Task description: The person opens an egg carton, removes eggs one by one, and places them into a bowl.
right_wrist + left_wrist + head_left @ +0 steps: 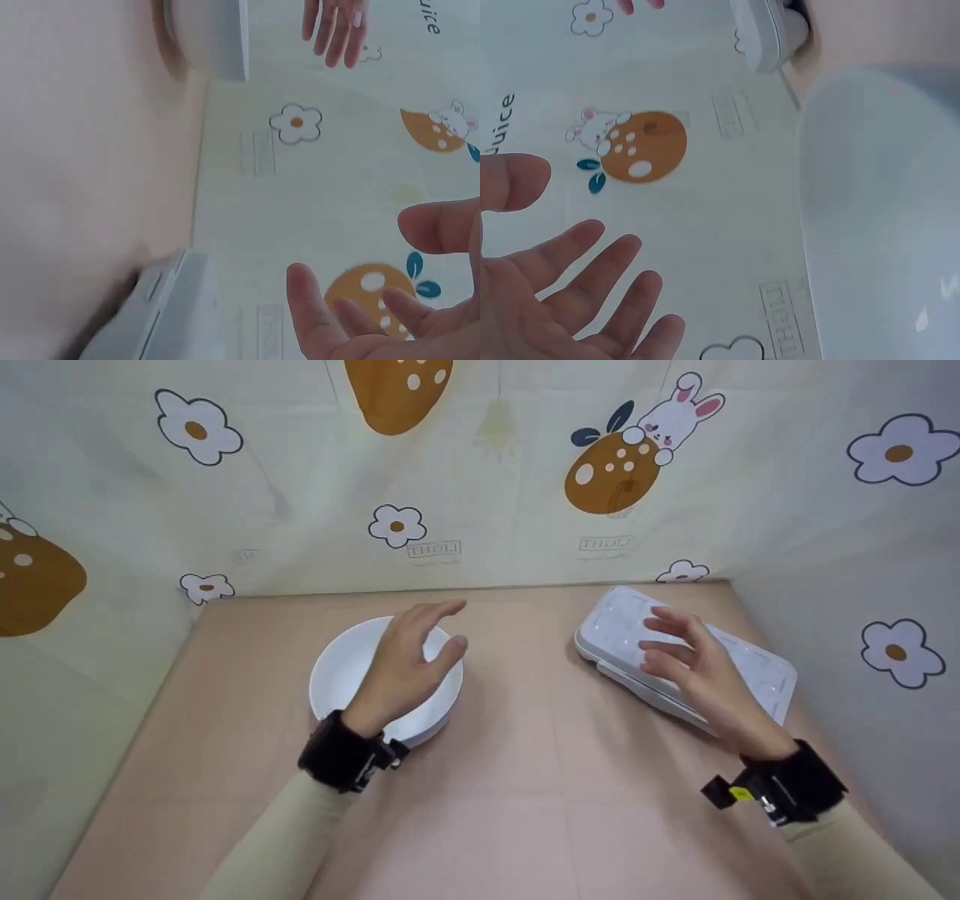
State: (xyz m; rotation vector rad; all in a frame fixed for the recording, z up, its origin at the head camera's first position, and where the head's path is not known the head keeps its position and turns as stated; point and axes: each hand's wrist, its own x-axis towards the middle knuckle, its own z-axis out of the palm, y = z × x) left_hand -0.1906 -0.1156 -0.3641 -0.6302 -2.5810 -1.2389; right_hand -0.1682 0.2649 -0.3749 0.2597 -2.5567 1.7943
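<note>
A round white bowl (341,675) stands on the left part of the table. Above it hovers my left hand (409,664), thumb and fingers spread apart with nothing between them. In the left wrist view the bowl (877,210) fills the right side, apart from the fingers. On the right lies a white lidded box (615,622), set at a slant, its lid down. My right hand (694,671) is held over this box, fingers loosely bent and holding nothing. The right wrist view has the box (187,307) at lower left, beside the hand.
A pinkish-beige cover lies over the table (510,780). Behind and at both sides hangs a pale curtain (300,495) printed with flowers, rabbits and brown fruit. A black strap with a small camera sits on each wrist.
</note>
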